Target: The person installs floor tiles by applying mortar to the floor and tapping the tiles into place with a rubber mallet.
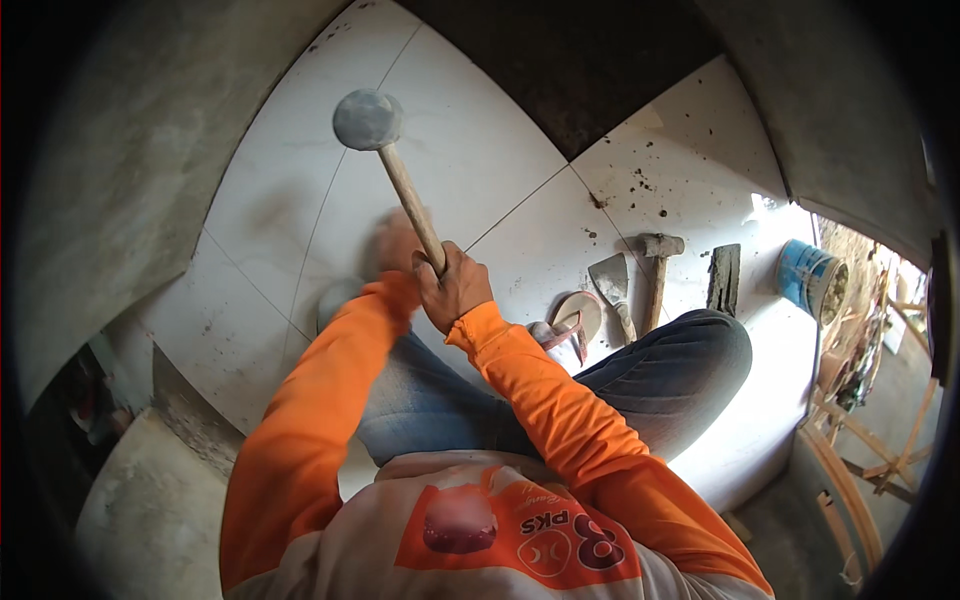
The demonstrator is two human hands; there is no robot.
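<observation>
My right hand is wrapped round the lower part of the wooden handle of a rubber mallet. The mallet's round grey head is up, toward the far left, over the white tiles. My left hand is beside the handle, blurred by motion and partly behind it and the orange sleeve. Its fingers cannot be made out. Light tile joints run across the floor under the mallet.
To my right lie a trowel, a hammer and a dark dirty block. A blue bucket lies farther right. My sandalled foot is near the trowel. Dirt crumbs dot the tiles beside a dark untiled patch.
</observation>
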